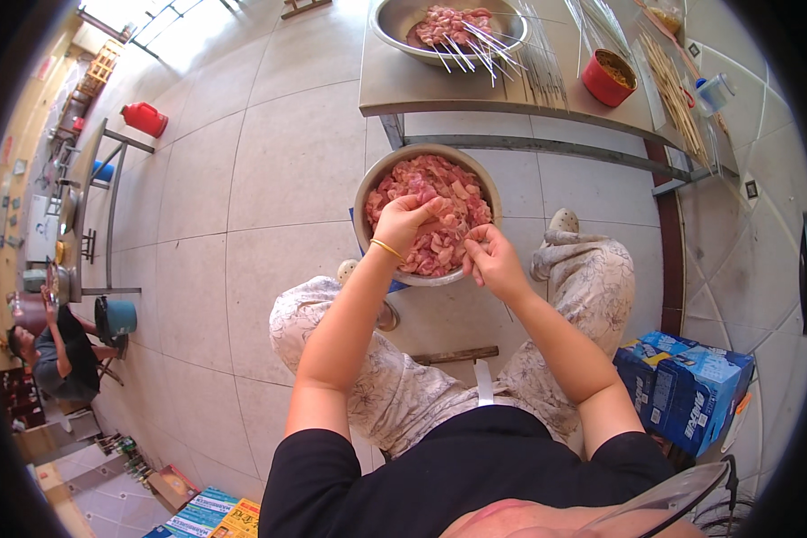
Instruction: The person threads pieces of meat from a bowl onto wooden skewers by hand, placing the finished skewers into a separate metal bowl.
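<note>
Below me a large metal basin holds a heap of raw meat pieces. My left hand is over the meat, its thumb and fingers pinched on a piece of raw meat. At the basin's right rim my right hand has its fingers closed around a thin metal skewer, of which little shows; the fingers hide most of it. On the metal table ahead, a second metal bowl holds meat, with several loaded skewers leaning over its rim.
Loose metal skewers, a red pot of brown seasoning and bamboo sticks lie on the table. Blue cartons stand at my right. A red jug stands on the tiled floor. At far left a person sits by another table.
</note>
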`<state>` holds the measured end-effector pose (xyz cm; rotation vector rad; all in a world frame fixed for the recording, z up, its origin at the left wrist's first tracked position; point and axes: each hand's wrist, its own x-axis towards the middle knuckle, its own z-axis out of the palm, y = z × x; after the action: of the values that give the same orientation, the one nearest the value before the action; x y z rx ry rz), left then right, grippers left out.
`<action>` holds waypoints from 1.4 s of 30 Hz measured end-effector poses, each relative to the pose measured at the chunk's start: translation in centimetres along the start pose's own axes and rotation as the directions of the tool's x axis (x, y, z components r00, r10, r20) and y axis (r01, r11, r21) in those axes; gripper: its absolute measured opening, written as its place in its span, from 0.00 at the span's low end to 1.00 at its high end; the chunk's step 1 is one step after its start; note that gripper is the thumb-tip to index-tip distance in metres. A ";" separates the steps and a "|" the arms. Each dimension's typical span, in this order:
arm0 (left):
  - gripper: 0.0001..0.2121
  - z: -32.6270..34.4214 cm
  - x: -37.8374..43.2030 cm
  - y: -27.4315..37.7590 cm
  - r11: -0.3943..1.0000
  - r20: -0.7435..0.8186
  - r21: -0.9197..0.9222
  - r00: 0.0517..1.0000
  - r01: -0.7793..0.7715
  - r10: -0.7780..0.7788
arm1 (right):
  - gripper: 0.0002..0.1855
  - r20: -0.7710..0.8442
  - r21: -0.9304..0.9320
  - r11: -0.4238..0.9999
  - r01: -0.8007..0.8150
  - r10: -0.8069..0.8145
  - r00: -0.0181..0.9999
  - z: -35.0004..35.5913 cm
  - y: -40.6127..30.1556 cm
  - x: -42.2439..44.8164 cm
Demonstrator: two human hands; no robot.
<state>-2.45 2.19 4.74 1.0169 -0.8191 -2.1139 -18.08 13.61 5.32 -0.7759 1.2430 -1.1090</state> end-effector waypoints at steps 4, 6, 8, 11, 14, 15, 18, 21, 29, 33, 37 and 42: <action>0.11 0.0 0.2 -0.3 1.000 0.013 0.001 1.000 -0.014 0.014 | 0.07 -0.017 0.028 0.999 -0.017 0.017 1.000 0.2 -0.3 0.0; 0.11 0.2 0.1 -0.1 1.000 0.026 0.008 1.000 -0.013 0.012 | 0.07 -0.008 0.048 0.999 -0.025 0.025 1.000 0.1 -0.4 0.1; 0.13 0.5 0.0 0.3 0.999 0.025 -0.045 1.000 0.004 -0.003 | 0.07 0.012 0.071 0.997 -0.033 0.032 0.999 -0.2 -0.3 0.3; 0.16 0.2 0.2 0.5 0.993 0.029 -0.119 0.999 0.024 -0.020 | 0.07 0.029 0.076 0.997 -0.031 0.029 0.999 -0.2 -0.4 0.3; 0.16 -0.1 0.3 0.0 0.997 0.072 -0.070 0.997 0.031 -0.026 | 0.07 0.027 0.075 0.997 -0.032 0.030 0.999 -0.1 -0.4 0.3; 0.15 0.2 0.1 0.3 0.994 0.076 -0.090 0.995 0.065 -0.058 | 0.07 0.024 0.091 0.996 -0.025 0.022 0.999 -0.1 -0.3 0.3; 0.13 0.6 -0.2 0.0 0.998 0.082 0.023 0.995 0.061 -0.063 | 0.08 0.015 0.119 0.993 -0.008 0.007 1.000 -0.3 -0.1 0.4; 0.12 0.4 0.0 -0.6 0.994 0.080 0.082 0.994 0.068 -0.074 | 0.08 0.010 0.106 0.994 -0.006 0.005 1.000 -0.2 -0.2 0.5; 0.21 -1.3 1.3 0.3 0.911 -0.041 0.407 0.995 -0.067 0.092 | 0.06 -0.243 -0.214 0.975 0.055 -0.108 0.964 -2.0 -0.4 1.1; 0.14 -8.3 4.1 0.1 0.697 -0.218 0.678 0.840 -0.236 0.497 | 0.06 -0.212 -0.722 0.683 0.106 -0.364 0.907 -3.9 -0.6 1.6; 0.08 -7.3 3.7 0.5 0.409 -0.172 0.905 0.783 -0.113 0.598 | 0.06 -0.145 -0.878 0.472 0.080 -0.420 0.896 -5.0 0.1 1.7; 0.07 -6.2 4.3 -0.6 0.045 0.016 0.997 0.747 -0.060 0.664 | 0.07 -0.126 -0.919 0.389 0.065 -0.445 0.886 -4.4 -0.7 1.0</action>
<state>0.43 -2.30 -0.63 1.5655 -2.0403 -0.4698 -22.53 12.93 4.81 -1.7085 2.1564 -0.7518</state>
